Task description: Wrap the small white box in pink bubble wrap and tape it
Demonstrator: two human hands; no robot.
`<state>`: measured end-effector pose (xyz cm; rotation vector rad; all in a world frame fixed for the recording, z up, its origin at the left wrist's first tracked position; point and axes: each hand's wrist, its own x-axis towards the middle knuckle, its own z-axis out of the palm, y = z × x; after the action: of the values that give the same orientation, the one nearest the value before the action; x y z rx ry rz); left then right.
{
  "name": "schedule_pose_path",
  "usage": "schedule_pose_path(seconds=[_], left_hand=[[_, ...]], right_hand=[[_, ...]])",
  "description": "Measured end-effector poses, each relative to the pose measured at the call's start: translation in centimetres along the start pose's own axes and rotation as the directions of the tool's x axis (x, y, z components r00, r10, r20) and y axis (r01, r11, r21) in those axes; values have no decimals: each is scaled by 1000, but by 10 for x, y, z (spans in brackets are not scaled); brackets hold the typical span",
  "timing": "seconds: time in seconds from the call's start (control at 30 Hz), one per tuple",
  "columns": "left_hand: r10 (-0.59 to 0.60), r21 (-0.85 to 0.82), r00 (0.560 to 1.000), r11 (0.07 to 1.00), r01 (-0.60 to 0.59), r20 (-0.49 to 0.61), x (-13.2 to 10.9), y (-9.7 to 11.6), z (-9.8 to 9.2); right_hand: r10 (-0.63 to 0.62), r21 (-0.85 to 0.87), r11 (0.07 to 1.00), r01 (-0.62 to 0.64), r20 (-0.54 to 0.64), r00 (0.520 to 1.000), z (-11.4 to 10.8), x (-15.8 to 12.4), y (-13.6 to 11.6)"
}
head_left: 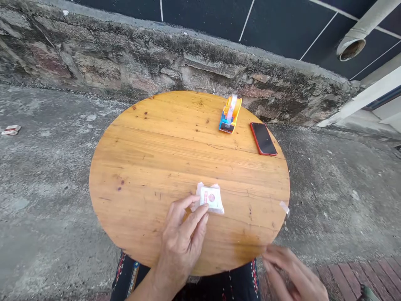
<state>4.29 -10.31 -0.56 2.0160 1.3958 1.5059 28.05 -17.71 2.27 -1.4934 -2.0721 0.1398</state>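
Left hand (183, 240) fingers flat, pressing white packet (211, 200) edge; right hand (294, 271) blurred, loosely spread, well apart.

Out in a backyard, I'm at a table (156, 159).
Rough concrete ground (46, 188), weathered stone wall (125, 62), drainpipe (360, 35) up right.

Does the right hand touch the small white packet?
No; only the left hand touches the packet, the right hand hangs beside the round wooden table.
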Motion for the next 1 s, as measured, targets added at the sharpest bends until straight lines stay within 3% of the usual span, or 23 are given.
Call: schedule_pose_path(seconds=[0.17, 0.33, 0.6, 1.0], left_hand=[[-7, 26, 1000, 1000, 6, 28, 3, -5, 9], [-1, 36, 1000, 999, 0, 31, 5, -8, 11], [11, 77, 1000, 997, -13, 28, 4, -10, 11], [49, 57, 999, 997, -49, -4, 3, -12, 13]], right_hand=[[-107, 128, 986, 103, 25, 994, 13, 83, -1], [-186, 232, 959, 165, 70, 980, 39, 127, -5], [-290, 149, 953, 264, 193, 937, 49, 153, -8], [-342, -32, 933, 358, 221, 913, 56, 160, -17]])
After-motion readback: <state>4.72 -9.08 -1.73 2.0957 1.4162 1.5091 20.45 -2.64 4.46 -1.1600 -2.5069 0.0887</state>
